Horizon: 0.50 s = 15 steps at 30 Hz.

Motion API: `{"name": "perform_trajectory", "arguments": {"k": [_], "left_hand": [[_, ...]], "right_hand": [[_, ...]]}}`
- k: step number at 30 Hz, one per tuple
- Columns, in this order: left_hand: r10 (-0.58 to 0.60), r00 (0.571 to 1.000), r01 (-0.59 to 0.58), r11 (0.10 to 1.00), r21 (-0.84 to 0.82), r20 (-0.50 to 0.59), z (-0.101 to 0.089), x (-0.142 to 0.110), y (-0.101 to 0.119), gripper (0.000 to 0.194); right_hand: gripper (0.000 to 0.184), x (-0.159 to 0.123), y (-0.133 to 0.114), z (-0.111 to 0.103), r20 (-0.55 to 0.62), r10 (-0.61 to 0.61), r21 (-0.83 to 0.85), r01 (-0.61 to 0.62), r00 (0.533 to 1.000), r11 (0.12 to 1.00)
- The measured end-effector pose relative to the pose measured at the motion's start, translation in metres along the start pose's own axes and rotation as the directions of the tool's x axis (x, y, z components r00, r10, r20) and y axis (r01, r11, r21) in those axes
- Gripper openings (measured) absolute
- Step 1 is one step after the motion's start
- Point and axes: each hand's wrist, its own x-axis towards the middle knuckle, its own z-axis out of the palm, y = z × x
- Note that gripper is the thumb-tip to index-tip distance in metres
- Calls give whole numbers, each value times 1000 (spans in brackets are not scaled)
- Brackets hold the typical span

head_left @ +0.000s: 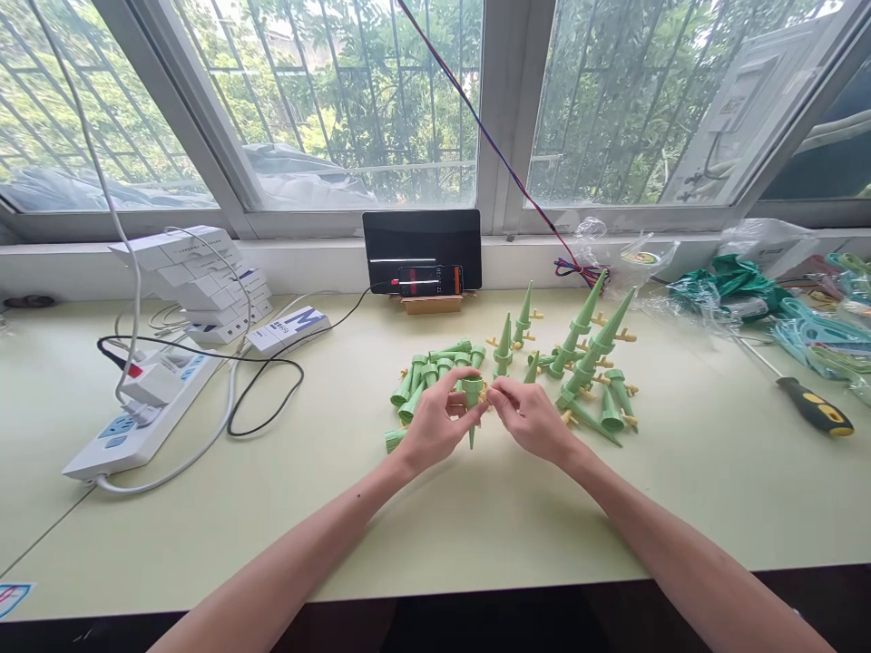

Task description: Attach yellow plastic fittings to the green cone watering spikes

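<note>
Head cam: green spike sits pinched in the half-curled left hand, tip down; right hand pinched closed at its yellow bit.

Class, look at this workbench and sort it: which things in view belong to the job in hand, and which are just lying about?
Likely in the job:
- green spike in the left hand, right hand at its yellow fitting
- pile of green cones
- spikes with yellow side pieces

Apparently lying about:
- screwdriver
- power strip
- stacked white boxes
- phone
</note>
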Motion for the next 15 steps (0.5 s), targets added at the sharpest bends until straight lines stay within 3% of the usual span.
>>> {"name": "perform_trajectory", "arguments": {"k": [15], "left_hand": [[-5, 1000, 5, 1000, 14, 8, 0, 0, -1, 44]], "right_hand": [[36, 0, 1, 0, 2, 6, -20, -5, 1000, 1000]]}}
